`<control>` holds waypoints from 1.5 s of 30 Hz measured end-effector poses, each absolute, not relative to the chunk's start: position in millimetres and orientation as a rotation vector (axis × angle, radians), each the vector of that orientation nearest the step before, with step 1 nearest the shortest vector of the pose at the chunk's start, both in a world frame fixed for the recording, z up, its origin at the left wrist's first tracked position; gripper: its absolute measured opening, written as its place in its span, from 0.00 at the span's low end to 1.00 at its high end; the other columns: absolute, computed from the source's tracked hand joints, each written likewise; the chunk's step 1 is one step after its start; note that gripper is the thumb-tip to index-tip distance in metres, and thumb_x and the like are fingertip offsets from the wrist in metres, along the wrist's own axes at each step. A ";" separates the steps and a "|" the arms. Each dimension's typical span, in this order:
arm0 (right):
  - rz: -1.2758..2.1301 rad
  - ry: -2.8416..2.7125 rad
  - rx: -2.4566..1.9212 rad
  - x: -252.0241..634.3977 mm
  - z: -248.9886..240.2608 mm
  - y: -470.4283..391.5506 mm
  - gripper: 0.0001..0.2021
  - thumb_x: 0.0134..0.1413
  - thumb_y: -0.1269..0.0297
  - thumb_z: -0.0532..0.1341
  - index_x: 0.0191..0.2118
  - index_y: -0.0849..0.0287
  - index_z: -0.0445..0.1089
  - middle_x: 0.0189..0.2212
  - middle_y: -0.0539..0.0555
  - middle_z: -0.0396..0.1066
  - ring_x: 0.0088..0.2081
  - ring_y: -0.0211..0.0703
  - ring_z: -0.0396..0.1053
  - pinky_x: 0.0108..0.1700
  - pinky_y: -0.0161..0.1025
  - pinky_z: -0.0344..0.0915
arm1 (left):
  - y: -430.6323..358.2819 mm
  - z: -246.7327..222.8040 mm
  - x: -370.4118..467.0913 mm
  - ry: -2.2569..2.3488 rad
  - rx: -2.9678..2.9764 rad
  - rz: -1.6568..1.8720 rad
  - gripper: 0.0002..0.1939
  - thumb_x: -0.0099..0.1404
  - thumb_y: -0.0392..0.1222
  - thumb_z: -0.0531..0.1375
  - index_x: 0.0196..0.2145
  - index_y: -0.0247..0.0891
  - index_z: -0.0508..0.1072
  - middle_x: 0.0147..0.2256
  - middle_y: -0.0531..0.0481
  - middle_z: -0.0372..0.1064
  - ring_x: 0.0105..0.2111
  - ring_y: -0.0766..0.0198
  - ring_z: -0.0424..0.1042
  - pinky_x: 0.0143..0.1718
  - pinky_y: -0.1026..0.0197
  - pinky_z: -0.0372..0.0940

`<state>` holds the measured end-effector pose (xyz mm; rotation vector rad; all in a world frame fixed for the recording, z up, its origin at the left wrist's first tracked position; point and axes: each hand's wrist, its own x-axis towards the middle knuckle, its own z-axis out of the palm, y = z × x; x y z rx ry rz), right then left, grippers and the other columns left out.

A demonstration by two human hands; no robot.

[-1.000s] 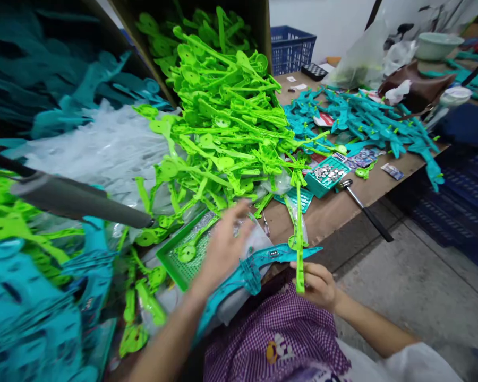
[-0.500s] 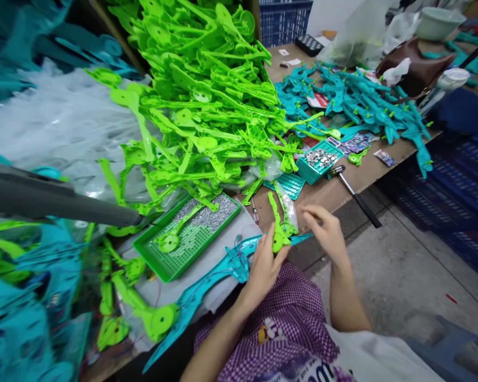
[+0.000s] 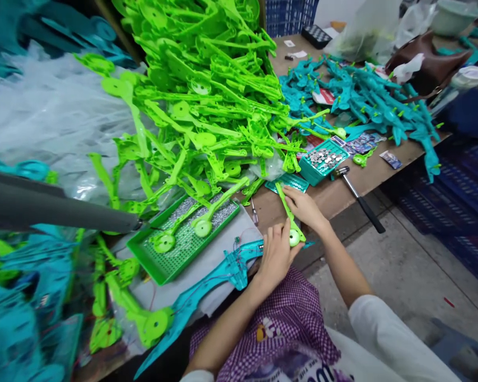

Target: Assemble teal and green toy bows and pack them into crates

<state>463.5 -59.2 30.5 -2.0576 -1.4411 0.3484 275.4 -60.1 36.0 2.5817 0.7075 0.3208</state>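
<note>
A green plastic part with a round disc lies over the tip end of a long blue piece at the near table edge. The fingers of my left hand are wrapped at its disc end. My right hand pinches the upper part of its green arm. The blue piece stretches down to the left, with thin wires along it. Left of my hands stands a green tray of small metal bits, with another green part laid across it.
A large heap of green parts rises behind. To the right are a teal box of metal discs, a hammer and a pile of blue parts. A dark arm juts in from the left.
My right hand has moved left onto the green part. The clear bag beside that part no longer shows. Another green part now lies across the tray.
</note>
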 end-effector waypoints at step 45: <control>0.209 -1.612 -2.235 458.1 40.2 -42.3 0.21 0.69 0.61 0.47 0.62 0.51 0.65 0.65 0.56 0.62 0.66 0.51 0.59 0.62 0.58 0.51 | -56.7 38.7 267.9 0.756 2.560 0.362 0.30 0.65 0.51 0.63 0.62 0.40 0.65 0.54 0.38 0.69 0.54 0.47 0.64 0.55 0.41 0.57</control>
